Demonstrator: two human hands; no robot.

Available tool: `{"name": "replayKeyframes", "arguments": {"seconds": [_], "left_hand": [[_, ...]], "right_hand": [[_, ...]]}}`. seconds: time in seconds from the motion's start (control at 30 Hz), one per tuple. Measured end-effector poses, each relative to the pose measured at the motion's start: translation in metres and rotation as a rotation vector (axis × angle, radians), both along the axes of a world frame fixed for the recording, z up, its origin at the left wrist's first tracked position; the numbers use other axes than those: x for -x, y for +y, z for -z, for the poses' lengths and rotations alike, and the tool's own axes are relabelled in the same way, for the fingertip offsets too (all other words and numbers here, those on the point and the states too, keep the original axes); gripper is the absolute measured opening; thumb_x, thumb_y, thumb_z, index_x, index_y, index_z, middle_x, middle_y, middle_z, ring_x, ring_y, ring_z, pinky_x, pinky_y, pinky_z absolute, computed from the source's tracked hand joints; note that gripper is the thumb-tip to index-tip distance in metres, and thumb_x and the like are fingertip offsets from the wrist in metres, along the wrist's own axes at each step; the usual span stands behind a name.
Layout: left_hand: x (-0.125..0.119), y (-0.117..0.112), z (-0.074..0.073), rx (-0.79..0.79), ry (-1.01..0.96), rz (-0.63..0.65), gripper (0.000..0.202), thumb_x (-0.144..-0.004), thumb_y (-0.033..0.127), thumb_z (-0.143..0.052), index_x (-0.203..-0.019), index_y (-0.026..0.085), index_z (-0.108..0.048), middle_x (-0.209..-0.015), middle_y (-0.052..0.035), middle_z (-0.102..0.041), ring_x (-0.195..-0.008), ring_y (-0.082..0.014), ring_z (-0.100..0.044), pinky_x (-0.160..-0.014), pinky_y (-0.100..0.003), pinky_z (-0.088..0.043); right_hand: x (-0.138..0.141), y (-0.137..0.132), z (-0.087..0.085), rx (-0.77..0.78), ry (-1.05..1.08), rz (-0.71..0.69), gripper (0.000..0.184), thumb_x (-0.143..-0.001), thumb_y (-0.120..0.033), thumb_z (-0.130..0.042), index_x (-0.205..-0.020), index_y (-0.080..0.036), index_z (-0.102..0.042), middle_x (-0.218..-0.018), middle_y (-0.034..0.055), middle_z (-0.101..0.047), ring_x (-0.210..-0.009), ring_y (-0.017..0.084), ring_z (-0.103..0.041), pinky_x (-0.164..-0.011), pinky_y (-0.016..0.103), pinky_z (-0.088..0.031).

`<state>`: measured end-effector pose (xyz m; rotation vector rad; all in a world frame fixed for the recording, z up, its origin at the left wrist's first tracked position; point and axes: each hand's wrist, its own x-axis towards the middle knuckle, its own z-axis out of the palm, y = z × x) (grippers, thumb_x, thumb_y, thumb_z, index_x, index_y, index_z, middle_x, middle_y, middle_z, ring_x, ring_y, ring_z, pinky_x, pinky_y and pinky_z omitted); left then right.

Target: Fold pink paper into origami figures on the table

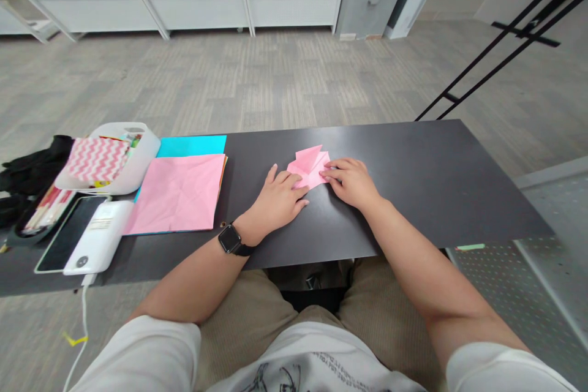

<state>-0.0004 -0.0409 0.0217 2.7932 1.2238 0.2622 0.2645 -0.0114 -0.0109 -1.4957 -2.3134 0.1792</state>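
A small piece of folded pink paper [313,162] lies on the dark table in front of me, with pointed flaps standing up along its far side. My left hand [280,196], with a black watch at the wrist, holds down the paper's left and near edge with its fingertips. The right edge is gripped between the thumb and fingers of my right hand [351,182]. Fingers cover parts of the paper on both sides, so the folds beneath them are hidden.
Left on the table [441,196] lie pink sheets [184,190] over a blue sheet [195,146]. Beside them stand a white basket [131,180] with a pink-and-white zigzag item, a phone [68,233], a white power bank [98,236] with a cable, and black fabric [37,165].
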Motion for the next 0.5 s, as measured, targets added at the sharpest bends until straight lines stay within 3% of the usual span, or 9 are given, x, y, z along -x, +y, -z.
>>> {"name": "replayKeyframes", "arguments": {"seconds": [0.3,0.5], "left_hand": [[0.006,-0.005,-0.013,0.012,-0.011,-0.018,0.023,-0.102,0.037,-0.066,-0.108,0.027,-0.086,-0.120,-0.0099,-0.076,-0.118,-0.0335,-0.061,-0.128,-0.070,-0.028],[0.003,-0.006,-0.009,0.054,-0.030,-0.008,0.024,-0.102,0.035,-0.066,-0.118,0.027,-0.082,-0.121,-0.0094,-0.076,-0.119,-0.0329,-0.061,-0.128,-0.070,-0.028]], "right_hand": [[-0.002,0.000,-0.003,0.010,-0.043,0.015,0.030,-0.106,-0.035,-0.058,-0.120,-0.036,-0.085,-0.141,0.0030,-0.075,-0.127,0.033,-0.061,-0.109,0.058,-0.043],[-0.009,0.003,0.000,-0.008,-0.054,0.068,0.033,-0.107,-0.037,-0.055,-0.124,-0.036,-0.083,-0.142,0.0031,-0.075,-0.127,0.035,-0.059,-0.108,0.060,-0.042]]}}
